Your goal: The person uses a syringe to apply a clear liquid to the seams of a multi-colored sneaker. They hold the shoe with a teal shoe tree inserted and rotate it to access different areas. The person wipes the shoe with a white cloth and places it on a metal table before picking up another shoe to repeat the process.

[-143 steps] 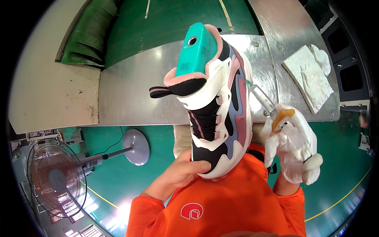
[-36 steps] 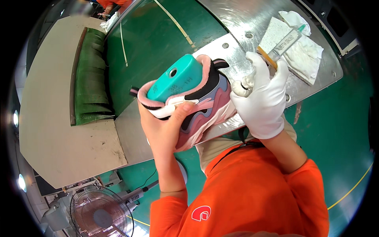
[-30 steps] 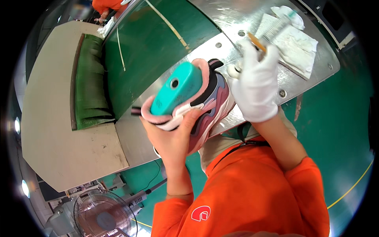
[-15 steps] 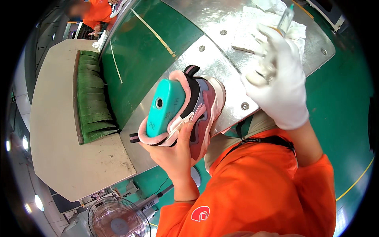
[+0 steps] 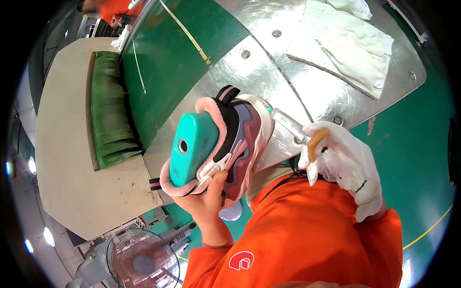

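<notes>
My bare left hand [image 5: 204, 209] grips a pink, mauve and white sneaker [image 5: 249, 139] from below its collar, thumb laid along the side. A teal plastic shoe last [image 5: 194, 149] fills the sneaker's opening. In a white glove, my right hand [image 5: 350, 170] is closed on a clear syringe [image 5: 290, 126] with a green tip. That tip meets, or nearly meets, the white sole edge at the sneaker's far right. A tan patch shows at the gloved fingers by the syringe's rear; I cannot tell what it is.
White cloths [image 5: 353, 45] lie on the metal tabletop [image 5: 249, 55] at the far right. Left of it runs a green conveyor belt [image 5: 177, 53], by a beige housing [image 5: 67, 144] with a green strip curtain [image 5: 108, 110]. A fan [image 5: 142, 264] stands near left; another person [image 5: 115, 7] is at the far left.
My right hand has come down and nearer from above the cloths, bringing the syringe to the sneaker's sole edge. The sneaker in my left hand has shifted slightly nearer.
</notes>
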The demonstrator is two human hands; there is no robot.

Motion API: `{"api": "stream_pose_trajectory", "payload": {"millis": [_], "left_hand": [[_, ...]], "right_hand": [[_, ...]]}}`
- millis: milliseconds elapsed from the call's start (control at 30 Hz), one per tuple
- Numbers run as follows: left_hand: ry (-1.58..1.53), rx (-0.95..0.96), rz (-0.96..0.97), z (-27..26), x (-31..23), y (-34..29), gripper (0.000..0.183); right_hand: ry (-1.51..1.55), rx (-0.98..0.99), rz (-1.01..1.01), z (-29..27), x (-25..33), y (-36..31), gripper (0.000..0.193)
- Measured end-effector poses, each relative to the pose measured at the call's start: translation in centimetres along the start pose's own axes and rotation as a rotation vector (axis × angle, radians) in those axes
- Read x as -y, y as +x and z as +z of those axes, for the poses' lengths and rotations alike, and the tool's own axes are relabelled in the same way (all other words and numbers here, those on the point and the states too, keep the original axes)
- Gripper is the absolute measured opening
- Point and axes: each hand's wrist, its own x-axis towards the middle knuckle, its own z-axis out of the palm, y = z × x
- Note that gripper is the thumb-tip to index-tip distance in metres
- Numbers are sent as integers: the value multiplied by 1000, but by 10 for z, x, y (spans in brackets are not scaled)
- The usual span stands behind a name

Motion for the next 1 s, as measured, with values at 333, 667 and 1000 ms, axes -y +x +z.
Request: {"api": "stream_pose_trajectory", "payload": {"millis": [333,667,1000], "left_hand": [[-15,-6,-17,-3,4,-2,97],[-51,-17,-60,0,1,-5,98],[-66,-12,-15,3,1,-2,98]], "right_hand": [[250,113,90,-7,-13,13,119],[-99,186,-228,-9,-17,11,102],[-242,192,-306,-1,-19,8,87]]}}
